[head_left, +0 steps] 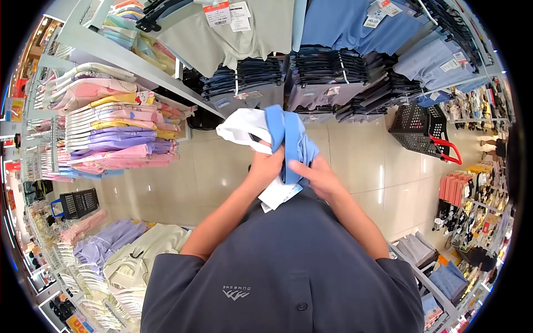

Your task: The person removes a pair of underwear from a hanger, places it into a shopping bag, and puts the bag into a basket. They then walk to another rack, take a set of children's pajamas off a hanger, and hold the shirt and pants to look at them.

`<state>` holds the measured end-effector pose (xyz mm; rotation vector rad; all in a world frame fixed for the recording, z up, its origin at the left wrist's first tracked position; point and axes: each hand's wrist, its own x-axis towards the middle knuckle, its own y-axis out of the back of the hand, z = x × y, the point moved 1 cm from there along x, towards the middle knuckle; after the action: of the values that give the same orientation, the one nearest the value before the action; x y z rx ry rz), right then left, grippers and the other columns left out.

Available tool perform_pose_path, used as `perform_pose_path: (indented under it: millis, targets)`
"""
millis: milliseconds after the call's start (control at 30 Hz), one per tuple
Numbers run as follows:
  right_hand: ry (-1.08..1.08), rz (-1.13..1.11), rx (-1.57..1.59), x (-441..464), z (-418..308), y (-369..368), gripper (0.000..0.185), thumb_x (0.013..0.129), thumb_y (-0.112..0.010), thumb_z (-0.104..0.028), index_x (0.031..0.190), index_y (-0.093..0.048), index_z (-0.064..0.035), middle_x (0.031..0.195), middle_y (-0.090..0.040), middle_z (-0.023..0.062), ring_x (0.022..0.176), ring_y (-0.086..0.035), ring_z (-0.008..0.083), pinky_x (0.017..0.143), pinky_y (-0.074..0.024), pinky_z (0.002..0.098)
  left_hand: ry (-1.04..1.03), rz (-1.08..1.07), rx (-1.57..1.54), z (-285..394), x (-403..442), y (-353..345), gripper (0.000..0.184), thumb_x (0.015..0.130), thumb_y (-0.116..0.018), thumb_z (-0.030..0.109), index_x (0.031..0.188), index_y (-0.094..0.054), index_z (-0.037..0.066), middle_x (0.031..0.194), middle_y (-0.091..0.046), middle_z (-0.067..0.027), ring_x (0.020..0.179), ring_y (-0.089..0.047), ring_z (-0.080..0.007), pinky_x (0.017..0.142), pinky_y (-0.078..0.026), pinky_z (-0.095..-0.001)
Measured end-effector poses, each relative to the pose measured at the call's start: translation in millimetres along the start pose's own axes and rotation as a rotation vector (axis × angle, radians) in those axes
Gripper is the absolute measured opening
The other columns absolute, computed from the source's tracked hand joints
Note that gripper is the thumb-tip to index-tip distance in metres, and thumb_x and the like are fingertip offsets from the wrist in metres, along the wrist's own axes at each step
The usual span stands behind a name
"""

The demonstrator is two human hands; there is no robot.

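A bunched blue and white garment is held up in front of the chest. My left hand is closed on its lower left part, beside the white cloth. On the right side, my right hand grips the blue cloth, its thumb lying across the front. A white paper tag hangs below the garment, between the two hands. Some fingers of both hands are hidden behind the fabric.
Pastel clothes hang on a rack at left. Trousers hang ahead above folded stacks. A black basket with a red handle stands on the floor at right; another basket is at left. Folded clothes lie at lower right.
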<state>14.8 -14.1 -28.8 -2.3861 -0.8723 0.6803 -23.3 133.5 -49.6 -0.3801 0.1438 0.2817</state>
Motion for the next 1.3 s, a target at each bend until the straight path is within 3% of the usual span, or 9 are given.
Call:
perform_pose_path:
  millis: [100, 233, 400, 500, 767, 933, 1000, 1067, 1300]
  targets:
    - [-0.150, 0.232, -0.036, 14, -3, -2, 0.047, 0.081, -0.073, -0.009, 0.122, -0.053, -0.0005, 0.109, -0.063, 0.0057, 0.099, -0.061, 0.0154, 0.088, -0.0493, 0.0313, 0.048, -0.144, 0.061, -11, 1, 6, 0.045, 0.086, -0.057, 0.001, 0.131, -0.048, -0.001, 0.116, -0.059, -0.0075, 0.106, -0.055, -0.0148, 0.091, -0.045, -0.0302]
    - [-0.054, 0.318, -0.150, 9, -14, 14, 0.039, 0.078, -0.070, -0.004, 0.115, -0.057, 0.0018, 0.102, -0.066, 0.0078, 0.089, -0.064, 0.0161, 0.082, -0.0519, 0.0301, 0.079, -0.162, 0.035, 19, -2, 12, 0.076, 0.084, -0.059, -0.002, 0.149, -0.022, 0.004, 0.124, -0.053, -0.0088, 0.106, -0.054, -0.0154, 0.091, -0.045, -0.0302]
    - [-0.280, 0.302, 0.049, 5, -17, 25, 0.039, 0.080, -0.068, -0.012, 0.116, -0.057, 0.0018, 0.101, -0.067, 0.0115, 0.085, -0.067, 0.0210, 0.078, -0.0554, 0.0337, -0.028, -0.022, -0.139, 35, 7, 1, 0.058, 0.093, -0.058, 0.007, 0.145, -0.033, 0.008, 0.104, -0.053, -0.0013, 0.089, -0.049, -0.0070, 0.082, -0.044, -0.0224]
    - [-0.410, 0.230, 0.154, 7, -7, 4, 0.050, 0.080, -0.073, -0.018, 0.122, -0.053, 0.0002, 0.108, -0.064, 0.0111, 0.095, -0.065, 0.0194, 0.084, -0.0530, 0.0333, -0.033, -0.038, 0.174, 19, 9, -2, 0.035, 0.099, -0.054, 0.023, 0.128, -0.047, 0.006, 0.091, -0.055, 0.0019, 0.083, -0.048, -0.0050, 0.075, -0.042, -0.0202]
    - [-0.527, -0.083, -0.162, -6, -8, 20, 0.060, 0.069, -0.076, -0.005, 0.123, -0.052, 0.0025, 0.109, -0.064, 0.0114, 0.094, -0.065, 0.0209, 0.084, -0.0521, 0.0322, 0.055, -0.073, 0.187, -4, 17, 17, 0.045, 0.103, -0.039, 0.037, 0.121, -0.054, -0.001, 0.098, -0.063, -0.0065, 0.091, -0.058, -0.0127, 0.086, -0.045, -0.0293]
    - [-0.370, 0.032, 0.697, -18, 19, 61, 0.044, 0.078, -0.065, -0.011, 0.118, -0.057, 0.0052, 0.097, -0.067, 0.0152, 0.082, -0.068, 0.0260, 0.076, -0.0571, 0.0372, 0.114, -0.148, 0.020, 5, 16, 25, 0.040, 0.104, -0.033, 0.033, 0.115, -0.053, 0.000, 0.093, -0.065, -0.0094, 0.086, -0.059, -0.0151, 0.084, -0.046, -0.0298]
    - [-0.229, 0.289, 0.540, -23, 19, 54, 0.054, 0.082, -0.064, -0.022, 0.125, -0.049, 0.0051, 0.113, -0.062, 0.0209, 0.093, -0.066, 0.0294, 0.081, -0.0564, 0.0402, 0.184, -0.192, 0.158, 10, 12, 22, 0.037, 0.104, -0.034, 0.033, 0.115, -0.052, 0.002, 0.094, -0.065, -0.0099, 0.088, -0.060, -0.0156, 0.085, -0.046, -0.0308]
    - [-0.221, 0.095, 0.503, -13, 13, 50, 0.054, 0.080, -0.066, -0.020, 0.126, -0.049, 0.0039, 0.122, -0.058, 0.0214, 0.097, -0.066, 0.0297, 0.086, -0.0546, 0.0394, 0.184, -0.209, 0.133, 9, 8, 18, 0.035, 0.104, -0.036, 0.032, 0.113, -0.054, 0.004, 0.096, -0.065, -0.0087, 0.093, -0.059, -0.0150, 0.085, -0.046, -0.0306]
    - [-0.214, 0.106, -0.160, 8, 0, 23, 0.048, 0.072, -0.076, -0.008, 0.116, -0.059, -0.0011, 0.107, -0.065, 0.0065, 0.099, -0.061, 0.0166, 0.088, -0.0472, 0.0303, 0.304, -0.222, 0.110, -8, 7, 17, 0.039, 0.102, -0.042, 0.034, 0.120, -0.058, 0.003, 0.111, -0.061, -0.0045, 0.102, -0.055, -0.0127, 0.090, -0.043, -0.0265]
